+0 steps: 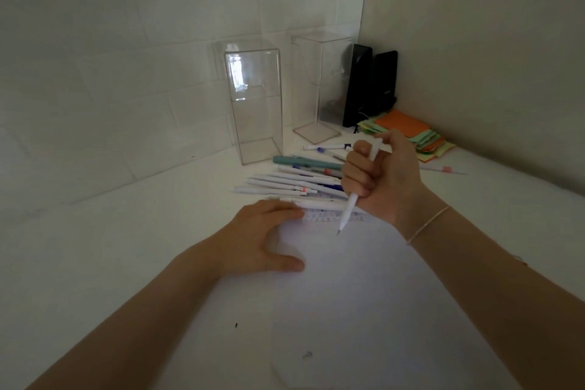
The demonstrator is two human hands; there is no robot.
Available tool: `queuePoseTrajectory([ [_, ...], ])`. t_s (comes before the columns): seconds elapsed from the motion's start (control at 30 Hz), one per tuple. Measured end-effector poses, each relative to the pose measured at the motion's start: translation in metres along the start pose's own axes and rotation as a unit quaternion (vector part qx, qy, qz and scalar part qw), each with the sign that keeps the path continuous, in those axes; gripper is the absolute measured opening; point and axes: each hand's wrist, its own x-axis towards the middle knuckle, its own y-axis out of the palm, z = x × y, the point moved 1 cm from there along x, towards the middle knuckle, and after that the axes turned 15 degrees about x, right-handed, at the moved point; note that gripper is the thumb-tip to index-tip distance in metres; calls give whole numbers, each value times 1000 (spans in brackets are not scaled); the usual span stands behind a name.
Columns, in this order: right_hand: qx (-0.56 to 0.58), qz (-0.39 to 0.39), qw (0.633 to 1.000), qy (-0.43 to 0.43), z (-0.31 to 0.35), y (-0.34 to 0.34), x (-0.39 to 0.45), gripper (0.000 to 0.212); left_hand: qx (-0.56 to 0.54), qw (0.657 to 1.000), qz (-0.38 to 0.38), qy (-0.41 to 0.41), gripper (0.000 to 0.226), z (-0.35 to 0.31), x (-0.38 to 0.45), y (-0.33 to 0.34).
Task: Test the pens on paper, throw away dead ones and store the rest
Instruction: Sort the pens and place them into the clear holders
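Note:
My right hand (pixel 383 177) grips a white pen (pixel 349 209) in a fist, tip pointing down just above the top of a white paper sheet (pixel 364 294). Faint scribble marks run along the sheet's top edge. My left hand (pixel 262 237) rests flat on the paper's upper left corner, fingers straight. Behind both hands lies a pile of pens (pixel 291 182), mostly white, with one teal pen (pixel 304 161) at the back. Two more pens (pixel 326 147) lie beyond the pile.
Two tall clear plastic boxes (pixel 256 104) (pixel 319 85) stand by the wall. Black speakers (pixel 368 82) sit in the corner beside a stack of coloured sticky notes (pixel 408 133). A lone pen (pixel 443 170) lies at the right on the white desk.

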Motion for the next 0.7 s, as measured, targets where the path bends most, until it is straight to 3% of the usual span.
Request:
queuePoseTrajectory([
  [0.1, -31, -19, 999, -4, 4, -4, -1, 41, 51, 999, 16, 10, 101, -4, 2, -1],
  [0.2, -75, -65, 993, -67, 11, -5, -1, 45, 86, 994, 59, 14, 104, -11, 5, -6],
  [0.3, -106, -104, 981, -125, 16, -4, -1, 44, 117, 990, 67, 30, 101, -17, 8, -10],
  [0.4, -188, -134, 965, -122, 20, -4, -3, 43, 146, 986, 76, 40, 100, -19, 10, -12],
  [0.57, -240, -71, 964, -90, 11, -9, -4, 20, 151, 984, 86, 41, 101, -24, 13, -9],
  [0.63, -255, -88, 953, -138, 5, -16, -2, 5, 134, 986, 95, 40, 100, -23, 16, -9],
  [0.7, -210, -119, 962, -131, -5, -22, -1, 11, 119, 987, 93, 48, 100, -19, 21, -10],
])
